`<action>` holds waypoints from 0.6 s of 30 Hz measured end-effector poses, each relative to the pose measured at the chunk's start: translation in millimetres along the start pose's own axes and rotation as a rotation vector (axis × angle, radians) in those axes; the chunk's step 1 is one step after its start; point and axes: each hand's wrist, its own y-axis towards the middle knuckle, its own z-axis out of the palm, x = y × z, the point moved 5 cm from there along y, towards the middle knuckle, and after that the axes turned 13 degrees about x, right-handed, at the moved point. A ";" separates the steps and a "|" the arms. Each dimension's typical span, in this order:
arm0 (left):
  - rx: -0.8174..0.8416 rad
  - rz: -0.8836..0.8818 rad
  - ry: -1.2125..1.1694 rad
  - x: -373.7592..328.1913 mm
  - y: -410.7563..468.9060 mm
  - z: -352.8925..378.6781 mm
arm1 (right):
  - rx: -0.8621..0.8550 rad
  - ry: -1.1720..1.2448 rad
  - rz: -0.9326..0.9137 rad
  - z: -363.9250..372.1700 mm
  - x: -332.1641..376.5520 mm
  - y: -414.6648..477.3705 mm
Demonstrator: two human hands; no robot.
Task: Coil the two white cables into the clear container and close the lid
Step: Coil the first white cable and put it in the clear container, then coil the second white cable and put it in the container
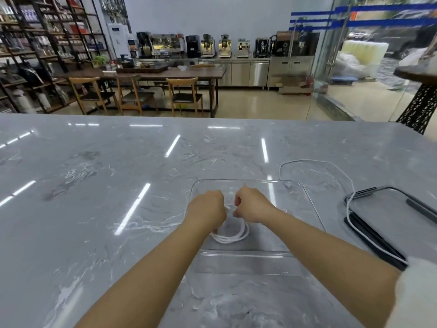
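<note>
Two white cables are in view. One cable (pixel 233 236) lies coiled in several loops inside the clear container (pixel 305 202), which sits open on the grey marble bench (pixel 94 185). Both hands reach down into the container, backs up, forearms bare. The left hand (pixel 208 209) and right hand (pixel 251 205) have their fingers curled closed over the coil; the exact grip is hidden. The second cable (pixel 307 160) lies loose on the bench to the right, trailing over one dark-rimmed lid (pixel 387 223) beside the container.
</note>
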 end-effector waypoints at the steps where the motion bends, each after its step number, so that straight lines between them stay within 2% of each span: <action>1: 0.014 -0.009 0.015 1.2 2.3 2.8 | 0.006 -0.023 0.004 2.1 -1.1 3.8; 18: 0.108 -0.031 0.183 0.6 16.5 20.7 | 0.098 -0.242 -0.004 11.7 -3.2 7.3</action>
